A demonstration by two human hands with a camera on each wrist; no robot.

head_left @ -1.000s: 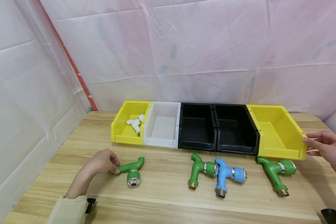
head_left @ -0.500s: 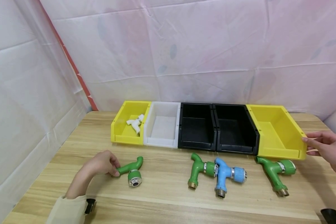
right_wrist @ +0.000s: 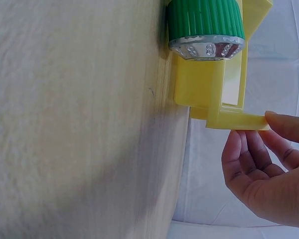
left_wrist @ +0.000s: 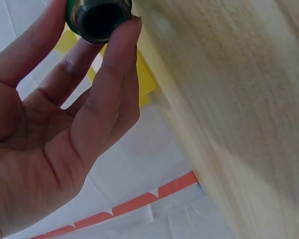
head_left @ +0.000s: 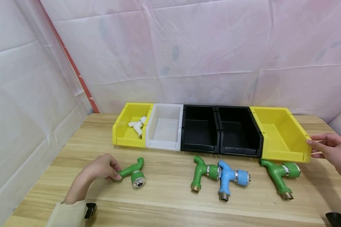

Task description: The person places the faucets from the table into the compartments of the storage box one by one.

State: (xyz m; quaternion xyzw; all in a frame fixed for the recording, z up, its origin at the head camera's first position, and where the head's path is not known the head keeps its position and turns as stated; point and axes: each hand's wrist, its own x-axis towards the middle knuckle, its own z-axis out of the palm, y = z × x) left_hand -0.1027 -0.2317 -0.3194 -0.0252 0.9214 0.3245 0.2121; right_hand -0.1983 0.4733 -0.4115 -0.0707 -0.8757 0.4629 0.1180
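My left hand [head_left: 102, 168] pinches the threaded end of a green tap [head_left: 130, 171] at the left of the table. In the left wrist view thumb and fingers close round the tap's hollow end [left_wrist: 103, 21]. The tap's ribbed knob points toward the front right. At the far right, my right hand [head_left: 333, 151] holds the outer side wall of a yellow bin [head_left: 304, 138]. The right wrist view shows the thumb on that wall's edge and the fingers on its outer side. Just in front of this bin lies another green tap [head_left: 279, 178].
Several bins stand in a row: a yellow bin [head_left: 129, 142] with a white tap [head_left: 137, 126] in it, a white bin [head_left: 163, 144], and two black bins [head_left: 200, 147]. A green tap [head_left: 199, 173] and a blue tap [head_left: 227, 176] lie in front, overlapping. Cloth sheeting [head_left: 187, 47] hangs behind.
The green tap in my left hand has turned, its knob swinging rightward and its spout shifting slightly left. The right hand keeps its place on the yellow bin.
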